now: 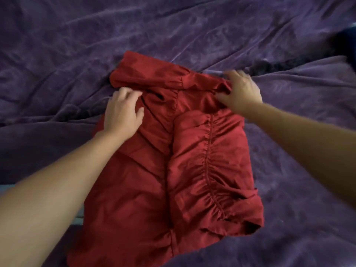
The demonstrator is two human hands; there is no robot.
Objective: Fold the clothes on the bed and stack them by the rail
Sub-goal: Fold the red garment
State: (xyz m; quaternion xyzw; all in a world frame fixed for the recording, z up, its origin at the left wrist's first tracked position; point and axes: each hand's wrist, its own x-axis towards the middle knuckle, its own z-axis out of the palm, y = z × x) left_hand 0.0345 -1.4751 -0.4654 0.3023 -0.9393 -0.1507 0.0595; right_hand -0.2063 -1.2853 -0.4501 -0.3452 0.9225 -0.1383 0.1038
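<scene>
A dark red garment [152, 170] with gathered seams lies on the purple bed cover in the middle of the view. Its right side is folded inward, and a sleeve lies across the top edge. My left hand [123, 110] rests on the upper left of the garment, its fingertips bent into the cloth near the neckline. My right hand [238, 91] is at the upper right corner, where the fingers hold the end of the folded sleeve; it is blurred.
The wrinkled purple bed cover [77, 45] fills nearly the whole view. A dark object [344, 43] sits at the far right edge. A pale strip [5, 187] shows at the left edge, near my left forearm.
</scene>
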